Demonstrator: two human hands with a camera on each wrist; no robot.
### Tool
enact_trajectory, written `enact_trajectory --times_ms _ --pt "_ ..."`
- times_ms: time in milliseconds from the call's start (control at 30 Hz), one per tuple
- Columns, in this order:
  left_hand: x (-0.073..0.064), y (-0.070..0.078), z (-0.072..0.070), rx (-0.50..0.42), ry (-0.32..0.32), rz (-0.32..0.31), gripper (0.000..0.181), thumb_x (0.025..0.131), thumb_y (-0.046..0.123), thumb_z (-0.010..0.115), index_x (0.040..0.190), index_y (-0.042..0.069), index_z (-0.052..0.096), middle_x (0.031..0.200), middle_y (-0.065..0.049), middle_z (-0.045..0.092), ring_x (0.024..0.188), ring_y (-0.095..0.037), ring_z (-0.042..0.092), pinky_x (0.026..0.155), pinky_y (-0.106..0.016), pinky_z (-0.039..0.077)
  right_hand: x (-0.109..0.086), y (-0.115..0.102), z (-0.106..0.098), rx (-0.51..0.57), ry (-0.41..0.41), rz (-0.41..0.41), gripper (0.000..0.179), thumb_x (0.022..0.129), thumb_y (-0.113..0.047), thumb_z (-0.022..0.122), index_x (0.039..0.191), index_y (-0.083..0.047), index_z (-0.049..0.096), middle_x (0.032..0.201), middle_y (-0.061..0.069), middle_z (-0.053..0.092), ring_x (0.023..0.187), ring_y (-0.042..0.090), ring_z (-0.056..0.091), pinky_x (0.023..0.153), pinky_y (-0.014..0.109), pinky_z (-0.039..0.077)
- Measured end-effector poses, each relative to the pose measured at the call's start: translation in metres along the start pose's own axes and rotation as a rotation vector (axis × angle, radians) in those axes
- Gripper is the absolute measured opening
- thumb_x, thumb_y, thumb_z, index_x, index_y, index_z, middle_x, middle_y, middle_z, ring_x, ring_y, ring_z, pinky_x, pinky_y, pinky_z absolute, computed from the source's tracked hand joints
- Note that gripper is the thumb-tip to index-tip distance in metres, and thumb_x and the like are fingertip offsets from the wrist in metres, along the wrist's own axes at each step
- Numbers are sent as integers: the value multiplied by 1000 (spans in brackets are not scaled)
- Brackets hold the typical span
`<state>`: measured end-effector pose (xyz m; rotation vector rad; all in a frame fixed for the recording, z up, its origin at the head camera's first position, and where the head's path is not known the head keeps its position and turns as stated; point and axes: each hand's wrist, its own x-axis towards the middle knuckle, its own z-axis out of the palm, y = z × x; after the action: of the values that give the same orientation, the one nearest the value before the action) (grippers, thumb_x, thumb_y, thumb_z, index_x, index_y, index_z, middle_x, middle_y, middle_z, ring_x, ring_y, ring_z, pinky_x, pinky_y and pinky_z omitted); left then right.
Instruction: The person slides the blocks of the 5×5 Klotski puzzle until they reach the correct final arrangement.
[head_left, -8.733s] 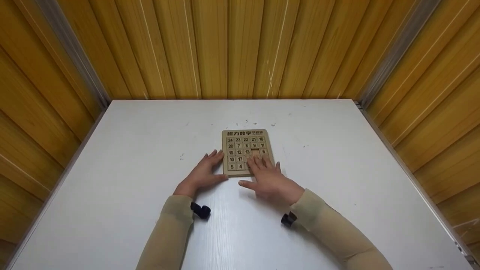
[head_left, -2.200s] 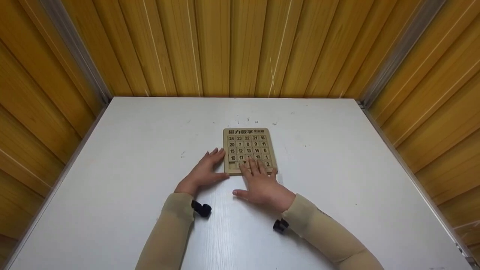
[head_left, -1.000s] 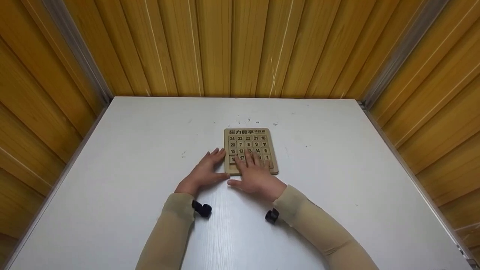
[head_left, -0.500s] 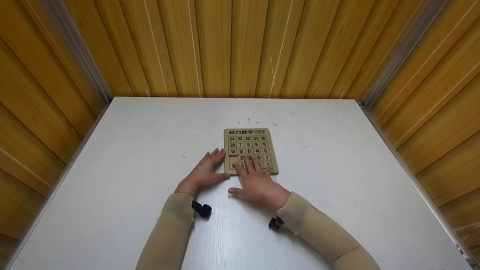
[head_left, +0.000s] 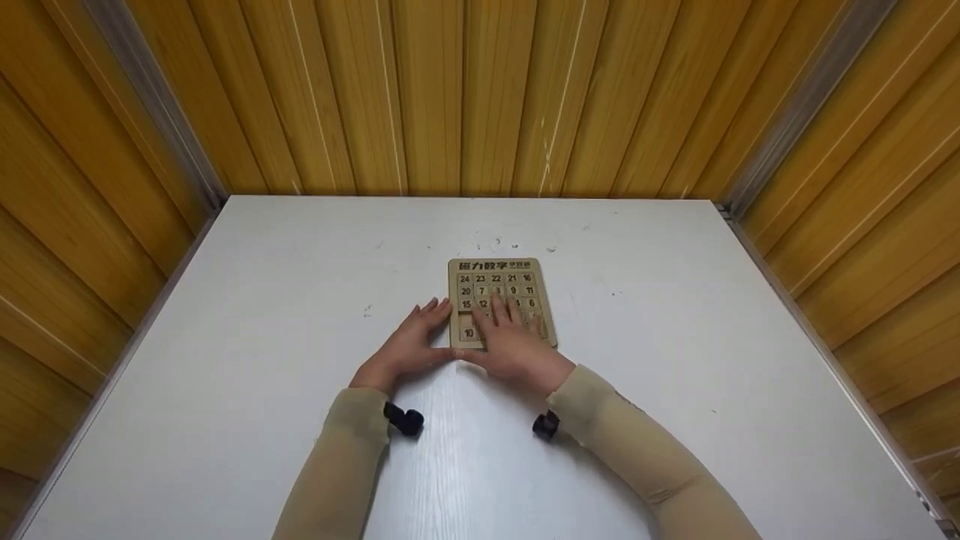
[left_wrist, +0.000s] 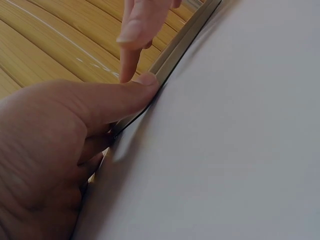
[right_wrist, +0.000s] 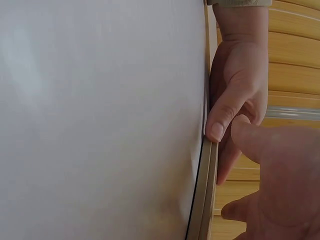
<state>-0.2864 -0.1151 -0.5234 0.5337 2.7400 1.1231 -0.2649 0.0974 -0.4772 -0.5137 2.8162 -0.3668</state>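
Observation:
A wooden sliding number puzzle lies flat on the white table in the head view. Its numbered tiles sit in rows. A gap shows at the left of the fourth row, above the 10 tile. My left hand braces the board's near left corner, straight fingers along the left side and thumb at the front edge. Over the lower right tiles lies my right hand, fingers spread and extended, hiding several numbers. In the left wrist view, the left thumb touches the board's edge.
The white table extends around the board, with small dark marks beyond it. Yellow wood-patterned panels stand behind and at both sides. A small black device is strapped at each wrist.
The 14 and 19 tiles moved up, the bottom row shifted right, and the 10 tile slid down. Lately my right hand has moved farther over the board; my left hand stays put.

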Motion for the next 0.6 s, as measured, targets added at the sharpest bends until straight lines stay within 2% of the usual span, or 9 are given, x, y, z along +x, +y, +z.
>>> enact_trajectory --times_ms 133,267,400,600 --pt "0 0 0 -6 -6 -26 91 89 43 79 161 16 32 171 -3 26 162 -35 12 133 -55 12 12 3 -2 18 14 17 96 93 -76 49 167 -24 14 174 15 -10 161 42 -8 123 77 0" --pt "0 0 0 -5 -1 -8 89 89 35 80 160 11 34 170 -6 28 161 -34 15 133 -53 12 19 5 -2 14 4 33 94 94 -73 50 167 -25 14 174 15 -11 161 41 -9 122 78 1" --pt "0 0 0 0 -3 -4 88 89 33 80 160 10 34 170 -7 29 161 -32 16 133 -53 11 22 6 -1 5 -3 38 93 94 -74 50 166 -26 15 174 14 -10 160 42 -9 122 79 1" --pt "-2 1 0 1 0 -25 88 89 37 79 161 14 33 171 -5 26 160 -40 13 132 -57 13 19 6 1 -15 -2 29 92 94 -75 49 166 -29 15 174 14 -11 160 43 -8 122 78 0"
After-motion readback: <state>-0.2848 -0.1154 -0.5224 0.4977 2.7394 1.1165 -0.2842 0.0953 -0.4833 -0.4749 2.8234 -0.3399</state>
